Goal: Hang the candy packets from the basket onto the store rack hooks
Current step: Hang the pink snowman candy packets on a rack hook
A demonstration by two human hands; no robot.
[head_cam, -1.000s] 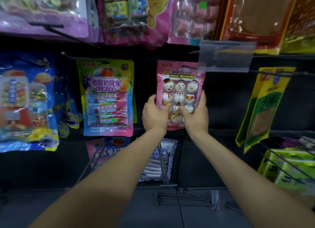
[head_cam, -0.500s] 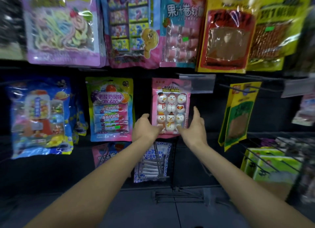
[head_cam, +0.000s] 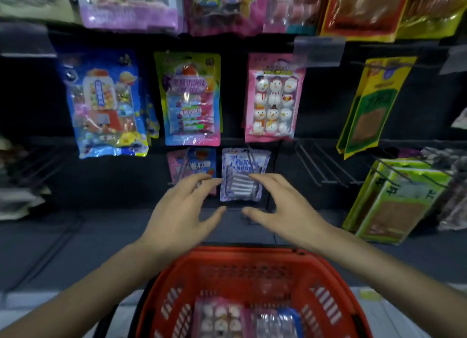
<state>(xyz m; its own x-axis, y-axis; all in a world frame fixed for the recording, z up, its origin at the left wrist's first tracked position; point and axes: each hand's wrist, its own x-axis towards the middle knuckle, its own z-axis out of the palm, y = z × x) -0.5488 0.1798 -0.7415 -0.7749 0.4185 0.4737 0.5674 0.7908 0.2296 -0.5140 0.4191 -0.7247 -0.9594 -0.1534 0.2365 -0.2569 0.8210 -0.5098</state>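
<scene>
Snowman packet (head_cam: 274, 100) hangs well above basket (head_cam: 252, 253), apart from both grips. Left grip (head_cam: 182, 211), right grip (head_cam: 285, 211) above basket's far rim: wide, empty (fingers spread).

Well above the left hand (head_cam: 182, 211) and right hand (head_cam: 285, 211): top row of packets (head_cam: 131, 7), cropped by the upper edge and smeared. Below the wrists: red basket (head_cam: 252, 259), cut off at the bottom edge. Inside it: candy packets (head_cam: 222, 317), blurred and partly out of view. Behind the left fingertips: lower part of a pink-and-blue packet (head_cam: 194, 164), hidden. Print on every packet unreadable.
</scene>
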